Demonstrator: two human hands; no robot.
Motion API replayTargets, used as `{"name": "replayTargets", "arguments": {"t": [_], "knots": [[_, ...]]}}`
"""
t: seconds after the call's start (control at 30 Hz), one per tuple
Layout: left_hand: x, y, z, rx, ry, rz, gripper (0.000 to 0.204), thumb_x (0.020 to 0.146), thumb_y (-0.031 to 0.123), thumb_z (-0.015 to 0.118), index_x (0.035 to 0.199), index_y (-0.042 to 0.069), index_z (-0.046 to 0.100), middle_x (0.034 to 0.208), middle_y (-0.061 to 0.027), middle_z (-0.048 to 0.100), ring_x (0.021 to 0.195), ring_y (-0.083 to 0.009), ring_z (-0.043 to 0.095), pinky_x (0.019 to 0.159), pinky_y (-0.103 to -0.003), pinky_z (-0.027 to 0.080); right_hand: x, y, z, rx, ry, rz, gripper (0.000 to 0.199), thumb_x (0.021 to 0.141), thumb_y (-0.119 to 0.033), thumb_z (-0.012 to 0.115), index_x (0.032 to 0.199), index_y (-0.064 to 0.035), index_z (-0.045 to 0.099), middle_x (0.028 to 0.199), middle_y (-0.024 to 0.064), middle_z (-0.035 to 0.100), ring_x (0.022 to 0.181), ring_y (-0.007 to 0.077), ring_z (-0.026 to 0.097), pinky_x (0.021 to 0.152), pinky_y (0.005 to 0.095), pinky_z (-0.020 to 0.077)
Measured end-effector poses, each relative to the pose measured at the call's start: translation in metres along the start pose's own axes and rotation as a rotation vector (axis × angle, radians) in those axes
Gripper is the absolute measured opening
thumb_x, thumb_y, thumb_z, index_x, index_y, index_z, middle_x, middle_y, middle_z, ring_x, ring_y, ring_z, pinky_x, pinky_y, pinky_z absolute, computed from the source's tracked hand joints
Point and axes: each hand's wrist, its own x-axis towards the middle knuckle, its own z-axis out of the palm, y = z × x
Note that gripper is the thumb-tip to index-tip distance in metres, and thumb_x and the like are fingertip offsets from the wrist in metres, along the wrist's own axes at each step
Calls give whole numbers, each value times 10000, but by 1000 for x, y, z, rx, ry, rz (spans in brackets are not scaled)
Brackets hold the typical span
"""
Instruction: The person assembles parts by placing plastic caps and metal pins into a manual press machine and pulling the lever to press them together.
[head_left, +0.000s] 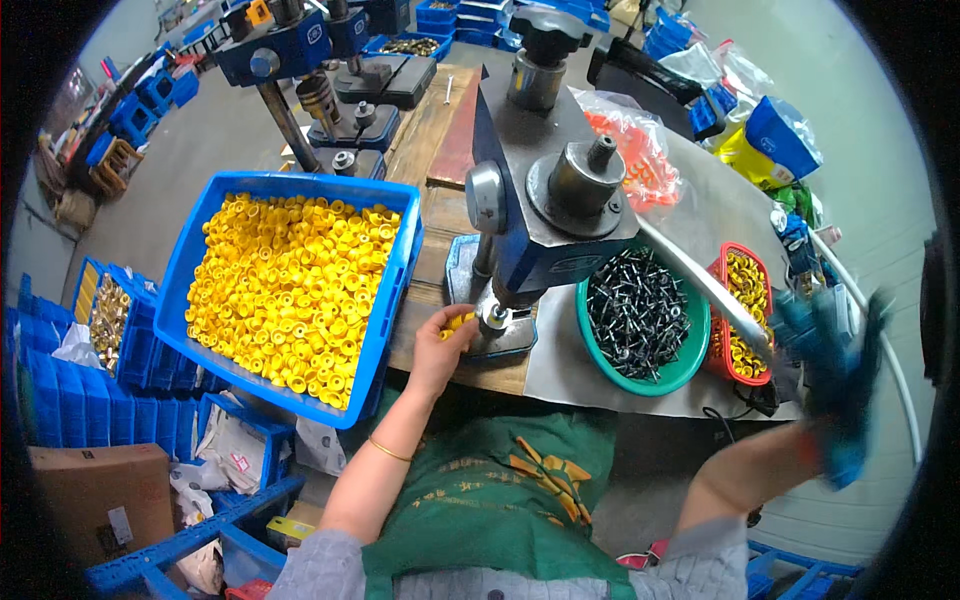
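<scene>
My bare left hand (440,350) is closed, pinching a small yellow plastic cap (458,322) beside the die (494,315) under the ram of a blue hand press (560,215). Whether more caps sit in the fingers is hidden. My right hand (838,370), in a blue-green glove, is smeared by motion. It appears close to the low end of the press's long metal lever (705,290), but I cannot tell whether it touches it. To the left, a large blue bin (408,240) holds a heap of yellow caps.
Right of the press stand a green bowl (582,335) of dark metal stems and a red basket (716,345) of yellow parts. A plastic bag of orange parts (640,160) lies behind them. More presses (290,55) stand far left; stacked blue crates (85,395) and a cardboard box (100,495) sit below left.
</scene>
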Motion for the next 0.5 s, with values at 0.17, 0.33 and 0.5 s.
{"name": "replayTargets", "arguments": {"t": [0.17, 0.33, 0.5], "knots": [[14, -6, 1, -351, -75, -151, 209, 815, 80, 587, 1009, 14, 544, 855, -19, 557, 704, -69, 518, 564, -176, 389, -43, 93, -30, -343, 114, 673, 855, 625, -34, 623, 1349, 29, 174, 1393, 162, 240, 1309, 240, 165, 1047, 348, 136], [8, 11, 10, -386, -31, -153, 222, 799, 80, 604, 1004, 12, 550, 763, -18, 553, 601, -51, 468, 521, -164, 361, 0, 17, 2, -469, 205, 77, 714, 735, -98, 587, 1337, 26, 223, 1313, 153, 375, 1236, 246, 336, 1026, 349, 225], [2, 7, -1, -391, -20, -154, 247, 788, 50, 610, 1021, 3, 545, 800, -19, 548, 613, -55, 467, 507, -166, 358, 92, 67, -86, 514, -171, -330, 442, 875, -191, 436, 1247, 42, 386, 1235, 144, 464, 1071, 186, 494, 914, 291, 372]]}}
